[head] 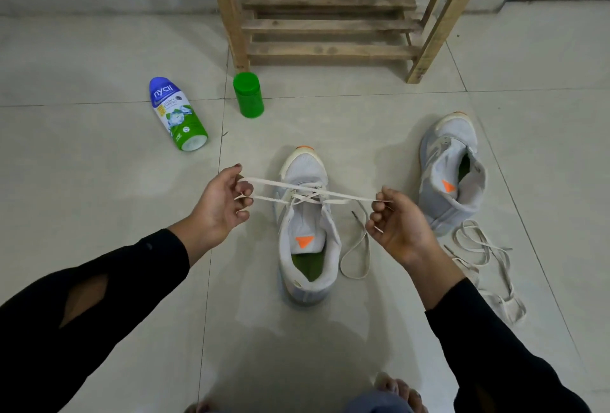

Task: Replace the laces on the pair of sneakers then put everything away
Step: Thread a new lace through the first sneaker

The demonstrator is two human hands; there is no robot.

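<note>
A white sneaker (308, 234) is stood on the tiled floor (99, 181), in the middle, with its toe pointed away from the person. A green insole is seen inside it, and an orange triangle is seen on its tongue. A pale lace (298, 185) is crossed over the top holes of this sneaker and is pulled out tight to both sides.

The lace end on the left of the sneaker is pinched by the left hand (224, 203), with the thumb and fingers curled round it. The other end is gripped by the right hand (396, 224), just right of the sneaker, with its fingers curled too. From that hand the rest of the lace is hung down in a loop that is laid on the floor beside the sneaker. Black sleeves (99, 297) are worn on both arms.

A second sneaker (452, 174) is found to the right of the white sneaker and a bit further back. It is tipped on its side, and some green is seen inside it. Loose laces (485, 257) are piled on the floor near its heel.

Behind the white sneaker and to the left, a green jar (248, 95) is stood up with its lid on. Further left, a blue and green bottle (176, 113) is laid on its side. What is inside these two cannot be seen.

Far behind the white sneaker, a wooden rack (330, 26) is set against the wall. Bare toes (399, 389) are seen in front of the sneaker, at the bottom edge.
</note>
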